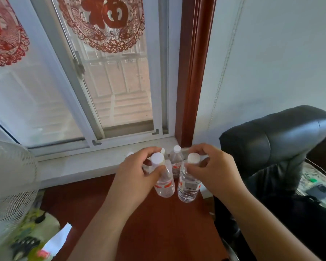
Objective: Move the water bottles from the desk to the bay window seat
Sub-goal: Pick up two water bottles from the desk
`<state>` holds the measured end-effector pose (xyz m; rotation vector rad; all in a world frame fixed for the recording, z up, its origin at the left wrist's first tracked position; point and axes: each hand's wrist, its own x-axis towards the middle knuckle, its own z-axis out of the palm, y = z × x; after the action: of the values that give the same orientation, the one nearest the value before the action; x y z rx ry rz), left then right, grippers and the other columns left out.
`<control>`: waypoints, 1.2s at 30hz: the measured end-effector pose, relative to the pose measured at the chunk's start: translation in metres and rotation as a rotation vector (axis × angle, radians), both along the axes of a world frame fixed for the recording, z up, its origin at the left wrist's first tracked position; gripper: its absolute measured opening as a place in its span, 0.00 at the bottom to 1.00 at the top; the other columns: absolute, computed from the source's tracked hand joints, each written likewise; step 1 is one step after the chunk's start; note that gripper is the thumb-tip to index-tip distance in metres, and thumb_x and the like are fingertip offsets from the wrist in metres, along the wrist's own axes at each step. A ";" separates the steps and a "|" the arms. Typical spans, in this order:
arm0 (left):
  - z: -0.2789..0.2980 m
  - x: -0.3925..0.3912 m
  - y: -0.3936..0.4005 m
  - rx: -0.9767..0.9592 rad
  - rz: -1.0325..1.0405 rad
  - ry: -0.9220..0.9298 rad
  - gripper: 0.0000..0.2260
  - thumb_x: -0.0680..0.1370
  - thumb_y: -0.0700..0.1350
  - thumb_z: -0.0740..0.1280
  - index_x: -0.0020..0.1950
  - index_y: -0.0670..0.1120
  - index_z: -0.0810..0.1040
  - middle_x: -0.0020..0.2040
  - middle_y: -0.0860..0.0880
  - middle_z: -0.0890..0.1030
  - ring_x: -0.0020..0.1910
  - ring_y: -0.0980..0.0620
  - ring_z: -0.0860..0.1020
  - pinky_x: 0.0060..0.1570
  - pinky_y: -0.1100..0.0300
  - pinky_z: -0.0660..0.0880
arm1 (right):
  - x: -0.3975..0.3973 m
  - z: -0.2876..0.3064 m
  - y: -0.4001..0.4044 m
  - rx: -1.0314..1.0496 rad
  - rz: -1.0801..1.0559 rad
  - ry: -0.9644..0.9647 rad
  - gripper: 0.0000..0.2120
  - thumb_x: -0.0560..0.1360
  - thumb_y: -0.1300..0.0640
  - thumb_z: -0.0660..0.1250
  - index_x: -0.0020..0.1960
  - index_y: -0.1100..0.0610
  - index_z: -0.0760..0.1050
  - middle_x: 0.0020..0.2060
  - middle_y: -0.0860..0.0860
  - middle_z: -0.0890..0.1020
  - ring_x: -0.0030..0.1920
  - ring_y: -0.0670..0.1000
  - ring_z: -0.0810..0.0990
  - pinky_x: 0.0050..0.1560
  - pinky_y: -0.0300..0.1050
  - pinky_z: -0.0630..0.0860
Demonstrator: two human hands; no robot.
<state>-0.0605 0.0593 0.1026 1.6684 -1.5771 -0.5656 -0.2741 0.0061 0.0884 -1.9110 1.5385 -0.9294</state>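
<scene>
Two hands carry water bottles at the window.
The left hand (139,170) grips one clear plastic white-capped bottle (163,182); the right hand (213,170) grips another (187,185), before the white window seat (73,166).

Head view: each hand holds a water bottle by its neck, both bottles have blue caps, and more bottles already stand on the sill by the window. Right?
Not quite: the caps are white, not blue. The head view shows the left hand and right hand each gripping a water bottle by its neck, with more bottles on the sill.
</scene>
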 end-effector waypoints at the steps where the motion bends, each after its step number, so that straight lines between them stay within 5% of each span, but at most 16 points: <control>1: 0.000 0.005 0.001 -0.009 -0.011 0.018 0.18 0.75 0.51 0.76 0.62 0.65 0.78 0.52 0.62 0.82 0.50 0.64 0.79 0.46 0.69 0.74 | 0.003 0.002 0.005 -0.007 -0.022 -0.011 0.18 0.71 0.51 0.80 0.54 0.38 0.76 0.46 0.36 0.82 0.41 0.37 0.83 0.40 0.31 0.80; 7: -0.003 0.024 0.009 -0.029 -0.155 -0.003 0.19 0.75 0.53 0.76 0.64 0.62 0.78 0.54 0.67 0.79 0.52 0.69 0.76 0.46 0.70 0.72 | 0.020 0.009 0.048 0.006 -0.171 -0.121 0.18 0.71 0.55 0.80 0.48 0.36 0.76 0.39 0.37 0.83 0.39 0.37 0.82 0.37 0.29 0.77; 12: -0.008 0.022 0.015 -0.010 -0.324 0.050 0.17 0.75 0.51 0.76 0.61 0.66 0.78 0.53 0.68 0.79 0.53 0.74 0.75 0.46 0.77 0.71 | 0.026 0.007 0.085 0.025 -0.311 -0.171 0.16 0.70 0.54 0.81 0.53 0.43 0.81 0.39 0.41 0.84 0.38 0.37 0.81 0.37 0.32 0.79; 21: -0.018 -0.014 0.029 0.039 -0.655 0.203 0.17 0.77 0.51 0.74 0.64 0.63 0.77 0.59 0.66 0.80 0.60 0.67 0.78 0.56 0.67 0.77 | 0.002 0.009 0.150 -0.008 -0.522 -0.151 0.17 0.68 0.54 0.81 0.54 0.42 0.82 0.37 0.39 0.84 0.38 0.40 0.82 0.38 0.33 0.78; 27: -0.011 -0.064 0.045 0.052 -0.817 0.252 0.16 0.79 0.52 0.71 0.64 0.68 0.74 0.62 0.63 0.78 0.62 0.65 0.78 0.57 0.58 0.81 | -0.034 0.024 0.188 -0.035 -0.612 -0.236 0.17 0.68 0.56 0.82 0.52 0.43 0.83 0.36 0.40 0.84 0.35 0.39 0.80 0.36 0.29 0.74; 36: 0.006 -0.170 0.099 -0.066 -1.048 0.201 0.09 0.85 0.52 0.58 0.64 0.63 0.67 0.62 0.55 0.73 0.56 0.53 0.81 0.52 0.50 0.83 | -0.115 0.047 0.263 -0.109 -0.692 -0.271 0.16 0.68 0.55 0.82 0.52 0.44 0.82 0.31 0.42 0.81 0.30 0.41 0.75 0.35 0.30 0.72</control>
<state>-0.2307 0.1579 0.1085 0.5869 -2.2033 -1.1243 -0.3891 0.2688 0.1355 -1.2335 2.0379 -1.5101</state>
